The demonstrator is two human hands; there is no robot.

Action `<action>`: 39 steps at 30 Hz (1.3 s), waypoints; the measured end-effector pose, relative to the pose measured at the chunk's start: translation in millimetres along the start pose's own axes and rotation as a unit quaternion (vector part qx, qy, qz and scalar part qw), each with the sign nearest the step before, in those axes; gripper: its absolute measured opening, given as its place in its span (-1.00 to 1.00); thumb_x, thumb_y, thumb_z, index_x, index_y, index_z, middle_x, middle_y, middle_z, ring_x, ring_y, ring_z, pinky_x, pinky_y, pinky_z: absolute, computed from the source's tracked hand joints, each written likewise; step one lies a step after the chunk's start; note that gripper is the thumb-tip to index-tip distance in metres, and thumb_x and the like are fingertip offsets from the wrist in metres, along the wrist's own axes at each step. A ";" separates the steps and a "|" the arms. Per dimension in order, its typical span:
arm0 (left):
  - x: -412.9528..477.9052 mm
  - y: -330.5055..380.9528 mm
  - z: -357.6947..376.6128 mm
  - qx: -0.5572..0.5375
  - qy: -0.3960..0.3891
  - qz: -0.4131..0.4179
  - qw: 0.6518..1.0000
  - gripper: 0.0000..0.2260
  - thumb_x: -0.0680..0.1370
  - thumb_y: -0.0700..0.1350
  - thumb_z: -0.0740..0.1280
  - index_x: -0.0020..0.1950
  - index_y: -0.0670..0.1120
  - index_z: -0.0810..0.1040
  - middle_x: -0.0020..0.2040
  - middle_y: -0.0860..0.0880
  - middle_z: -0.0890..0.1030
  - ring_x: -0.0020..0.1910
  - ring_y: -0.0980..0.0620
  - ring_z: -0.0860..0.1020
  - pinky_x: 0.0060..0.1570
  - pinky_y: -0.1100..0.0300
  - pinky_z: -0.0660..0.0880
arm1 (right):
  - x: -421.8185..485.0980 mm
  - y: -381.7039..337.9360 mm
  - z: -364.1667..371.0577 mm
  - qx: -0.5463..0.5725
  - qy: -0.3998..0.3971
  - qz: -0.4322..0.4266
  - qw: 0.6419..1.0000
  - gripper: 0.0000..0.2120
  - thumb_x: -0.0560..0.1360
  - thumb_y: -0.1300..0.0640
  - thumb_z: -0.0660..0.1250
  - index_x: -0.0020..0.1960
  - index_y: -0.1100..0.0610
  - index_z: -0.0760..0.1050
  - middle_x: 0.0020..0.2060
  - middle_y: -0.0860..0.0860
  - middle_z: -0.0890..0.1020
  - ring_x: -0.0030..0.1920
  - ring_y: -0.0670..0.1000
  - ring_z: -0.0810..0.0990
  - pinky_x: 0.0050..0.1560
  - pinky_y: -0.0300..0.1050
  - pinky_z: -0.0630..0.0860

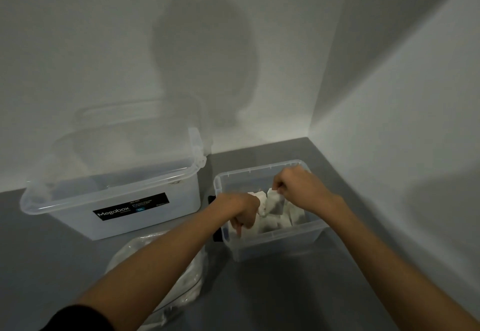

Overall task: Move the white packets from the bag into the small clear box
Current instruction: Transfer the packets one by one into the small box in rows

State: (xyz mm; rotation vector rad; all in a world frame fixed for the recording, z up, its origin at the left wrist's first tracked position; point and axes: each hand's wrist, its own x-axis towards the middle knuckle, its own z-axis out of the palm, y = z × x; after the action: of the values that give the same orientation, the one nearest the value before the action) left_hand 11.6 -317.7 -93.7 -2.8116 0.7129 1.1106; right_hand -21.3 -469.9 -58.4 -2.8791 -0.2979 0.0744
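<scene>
The small box (272,249) stands right of centre in the frame, on the grey counter (337,278). White packets (272,223) lie piled inside it. The right hand (294,184) pinches one packet (275,203) by its top edge above the pile. The left hand (244,210) reaches into the box's left end with its fingers curled; whether it holds anything cannot be determined. The bag (135,250) lies at lower centre, under the left forearm. The large box (117,200) stands at the left.
</scene>
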 end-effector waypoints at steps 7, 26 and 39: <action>1.3 6.0 6.8 0.149 0.075 -0.039 0.985 -0.79 0.55 -0.25 0.27 0.18 -0.23 0.51 0.04 -0.13 0.57 -0.04 -0.05 0.54 -0.03 0.16 0.44 | 10.8 6.7 10.9 0.011 -0.030 -0.009 0.999 -0.80 0.55 0.24 0.26 0.04 0.13 0.64 -0.01 0.04 0.67 -0.08 0.03 0.63 0.03 0.02 0.59; -3.7 -3.2 -14.1 -0.037 0.184 0.084 0.979 -0.80 0.52 -0.07 0.34 0.10 -0.11 0.52 0.09 -0.07 0.56 0.00 -0.04 0.53 0.01 0.09 0.49 | 21.7 17.9 21.4 -0.185 -0.149 -0.001 0.971 -0.80 0.55 0.35 0.17 0.09 0.24 0.52 0.12 0.17 0.55 0.06 0.17 0.59 0.05 -0.02 0.48; -59.2 -26.0 -19.1 -0.236 0.273 0.153 0.920 -0.86 0.52 -0.08 0.37 0.04 -0.08 0.61 -0.08 0.03 0.64 -0.09 0.17 0.59 -0.01 0.26 0.54 | 22.5 22.5 40.4 -0.239 -0.160 0.007 0.958 -0.71 0.57 0.38 0.16 0.26 0.26 0.44 0.21 0.18 0.53 0.17 0.15 0.58 0.12 -0.03 0.50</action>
State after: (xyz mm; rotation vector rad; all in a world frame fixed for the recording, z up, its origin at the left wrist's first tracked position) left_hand -2.9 -274.3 -44.1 -3.5825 1.0747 0.5527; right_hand 2.1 -476.9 -103.7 -3.3446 -0.4026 0.5457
